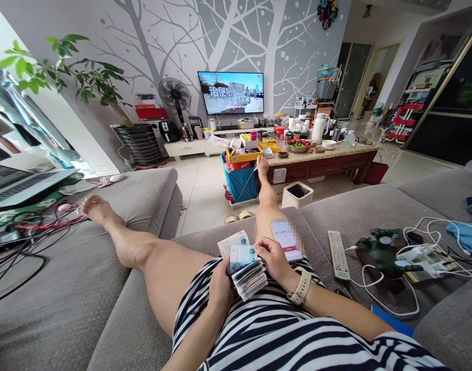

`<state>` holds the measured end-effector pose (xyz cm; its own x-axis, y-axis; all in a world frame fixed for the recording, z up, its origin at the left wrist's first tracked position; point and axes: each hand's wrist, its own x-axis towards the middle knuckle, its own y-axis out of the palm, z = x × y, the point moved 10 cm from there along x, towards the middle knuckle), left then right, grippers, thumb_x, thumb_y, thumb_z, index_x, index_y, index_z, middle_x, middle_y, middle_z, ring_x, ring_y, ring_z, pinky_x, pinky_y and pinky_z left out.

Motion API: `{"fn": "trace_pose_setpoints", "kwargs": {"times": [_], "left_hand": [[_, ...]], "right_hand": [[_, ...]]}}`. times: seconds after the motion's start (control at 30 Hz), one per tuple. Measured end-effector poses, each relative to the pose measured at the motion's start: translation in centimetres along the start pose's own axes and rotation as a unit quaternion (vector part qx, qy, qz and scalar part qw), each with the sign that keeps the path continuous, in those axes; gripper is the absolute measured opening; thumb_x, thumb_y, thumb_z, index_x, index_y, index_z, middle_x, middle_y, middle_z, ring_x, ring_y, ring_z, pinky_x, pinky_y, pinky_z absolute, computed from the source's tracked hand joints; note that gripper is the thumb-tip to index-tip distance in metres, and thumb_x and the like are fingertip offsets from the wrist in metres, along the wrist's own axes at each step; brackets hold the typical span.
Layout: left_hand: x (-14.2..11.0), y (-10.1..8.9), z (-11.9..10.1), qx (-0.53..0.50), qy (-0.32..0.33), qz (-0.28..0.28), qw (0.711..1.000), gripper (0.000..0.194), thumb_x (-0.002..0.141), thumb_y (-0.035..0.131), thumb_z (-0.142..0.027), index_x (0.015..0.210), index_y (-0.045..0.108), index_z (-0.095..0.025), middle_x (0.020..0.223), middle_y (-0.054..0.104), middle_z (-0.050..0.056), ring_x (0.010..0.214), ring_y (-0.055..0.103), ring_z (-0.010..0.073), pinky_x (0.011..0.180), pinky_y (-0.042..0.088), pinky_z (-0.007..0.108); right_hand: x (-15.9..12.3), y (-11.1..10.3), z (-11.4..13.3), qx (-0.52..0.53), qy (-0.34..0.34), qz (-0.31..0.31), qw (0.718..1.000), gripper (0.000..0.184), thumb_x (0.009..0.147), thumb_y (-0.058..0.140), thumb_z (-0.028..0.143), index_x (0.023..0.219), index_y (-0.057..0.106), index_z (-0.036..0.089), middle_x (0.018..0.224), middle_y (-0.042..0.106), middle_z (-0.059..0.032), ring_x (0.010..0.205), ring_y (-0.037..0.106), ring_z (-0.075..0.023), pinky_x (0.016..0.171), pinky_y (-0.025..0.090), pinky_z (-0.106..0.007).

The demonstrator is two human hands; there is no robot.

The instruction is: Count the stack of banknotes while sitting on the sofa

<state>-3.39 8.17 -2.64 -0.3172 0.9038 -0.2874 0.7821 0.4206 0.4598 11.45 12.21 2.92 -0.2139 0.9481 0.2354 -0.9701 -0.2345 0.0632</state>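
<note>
A thick stack of banknotes (247,270) rests on my lap over a striped dress. My left hand (220,288) is closed round the stack's left side. My right hand (273,257) is closed on the stack's upper right edge, thumb on the top note; a pale watch sits on that wrist. A phone (286,240) with a lit red and white screen lies on my right thigh just beyond the right hand. Loose notes (233,241) fan out above the stack.
I sit on a grey sofa (104,288) with legs stretched out. A remote (338,254), a green fist-shaped object (383,252) and white cables lie to my right. Laptop and cables sit at left. Ahead stand a cluttered coffee table (321,162), a bin and a TV (231,93).
</note>
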Motion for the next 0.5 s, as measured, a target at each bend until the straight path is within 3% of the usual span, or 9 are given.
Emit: {"fn": "trace_pose_setpoints", "kwargs": {"times": [0.3, 0.5], "left_hand": [[1.0, -1.0, 0.9, 0.002, 0.005, -0.001, 1.0, 0.03, 0.067, 0.064, -0.038, 0.08, 0.071, -0.012, 0.083, 0.073, 0.005, 0.083, 0.065, 0.0196, 0.079, 0.048, 0.029], [-0.1, -0.8, -0.2, 0.035, 0.013, -0.039, 0.999, 0.024, 0.066, 0.062, -0.034, 0.075, 0.071, -0.013, 0.081, 0.073, 0.006, 0.084, 0.066, 0.0221, 0.076, 0.05, 0.03]], "right_hand": [[-0.1, 0.2, -0.2, 0.003, 0.004, 0.008, 1.0, 0.024, 0.082, 0.056, 0.036, 0.066, 0.052, 0.018, 0.058, 0.043, 0.0043, 0.055, 0.039, -0.0108, 0.054, 0.032, -0.023], [-0.1, 0.3, -0.3, 0.008, 0.005, 0.009, 1.0, 0.023, 0.082, 0.056, 0.035, 0.066, 0.053, 0.018, 0.059, 0.044, 0.0041, 0.055, 0.04, -0.0108, 0.054, 0.032, -0.023]]}}
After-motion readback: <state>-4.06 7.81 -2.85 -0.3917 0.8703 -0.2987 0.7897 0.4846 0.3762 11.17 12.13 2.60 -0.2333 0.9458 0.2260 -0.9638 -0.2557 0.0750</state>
